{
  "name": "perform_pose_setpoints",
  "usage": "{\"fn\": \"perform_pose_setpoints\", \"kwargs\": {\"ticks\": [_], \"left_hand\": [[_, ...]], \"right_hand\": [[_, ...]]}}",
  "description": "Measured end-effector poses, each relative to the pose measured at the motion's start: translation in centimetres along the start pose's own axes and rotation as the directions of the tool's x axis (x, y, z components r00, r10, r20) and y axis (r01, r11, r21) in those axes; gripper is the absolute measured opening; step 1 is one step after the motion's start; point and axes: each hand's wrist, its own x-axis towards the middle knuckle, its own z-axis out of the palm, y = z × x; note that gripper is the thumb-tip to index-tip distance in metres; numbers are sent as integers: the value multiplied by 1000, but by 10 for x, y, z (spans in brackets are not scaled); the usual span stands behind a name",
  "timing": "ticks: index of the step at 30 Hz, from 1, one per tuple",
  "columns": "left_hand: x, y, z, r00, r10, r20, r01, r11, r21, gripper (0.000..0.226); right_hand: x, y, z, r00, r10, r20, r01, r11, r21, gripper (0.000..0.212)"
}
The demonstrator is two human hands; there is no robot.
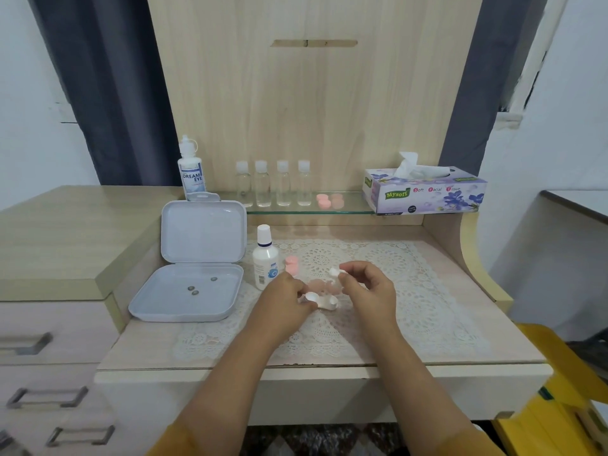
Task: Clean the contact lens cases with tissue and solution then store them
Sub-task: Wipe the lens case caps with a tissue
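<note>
lens case [325, 302], white, sits low at the middle of the frame on the lace mat [411, 291], half hidden behind the left hand [286, 297]; its exact shape is hard to make out, though one round cup with a cap shows at the left fingertips and another cup to the right of it. the left hand's fingers curl round the case's near end and pinch it. the right hand [368, 287], just right of center, is raised a little and pinches a small white cap [335, 272] between thumb and forefinger, the other fingers loosely curled. between the two hands a pale pink case [317, 286] lies on the mat, blurred and partly covered.

just up and left of the hands stands a pink capped case [291, 264], and beside it a white solution bottle [265, 258]. farther left on the bench [460, 353] an open grey storage box [190, 291] lies with its lid propped up; three small dark round things rest in its tray, too small to tell what they are.

on the glass shelf [355, 210] above stand four clear small bottles [273, 187], another pink lens case pair [330, 200], a tall bottle labelled dream eye [191, 172] at the left end, and a tissue box [424, 192] at the right with a tissue sticking up. drawers at lower left are cut off by the frame edge.
</note>
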Motion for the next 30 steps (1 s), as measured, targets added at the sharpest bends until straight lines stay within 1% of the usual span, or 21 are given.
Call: {"fn": "perform_pose_setpoints", "kwargs": {"ticks": [2, 4, 5, 9, 12, 15, 20, 22, 25, 30], "left_hand": [[-1, -1, -2, 1000, -14, 10, 14, 1000, 13, 18], [-3, -3, -4, 999, -30, 35, 31, 999, -22, 28], [-4, -4, -6, 999, -35, 42, 37, 998, -49, 28], [-11, -11, -14, 997, -71, 0, 71, 991, -112, 4], [-16, -18, -22, 995, -98, -34, 93, 988, -123, 9], [-22, -23, -29, 991, -131, -21, 127, 983, -135, 12], [-27, -27, -35, 989, -146, 13, 145, 964, -223, 12], [-28, -26, -37, 989, -147, 19, 147, 956, -255, 13], [-31, -27, -42, 988, -155, 21, 154, 942, -298, 13], [-38, -36, -61, 977, -213, -3, 191, 882, -431, 17]], "right_hand": [[1, 1, 0, 1000, -7, 4, 7, 1000, -29, 15], [1, 2, 0, 1000, -14, 8, 15, 998, -59, 15], [1, 2, 0, 1000, -20, 7, 21, 998, -66, 15], [1, 1, 0, 999, -45, -13, 43, 995, -91, 16], [2, -1, 0, 999, -43, -26, 40, 993, -107, 14], [4, -2, 0, 1000, -15, -24, 12, 995, -99, 15], [7, -10, -4, 1000, 10, -10, -11, 995, -102, 15], [5, -15, -2, 999, 19, 29, -17, 997, -80, 14], [-2, -21, 6, 990, 47, 133, -40, 997, -60, 12], [-25, -29, 37, 959, 59, 276, -53, 998, -30, 10]]}}
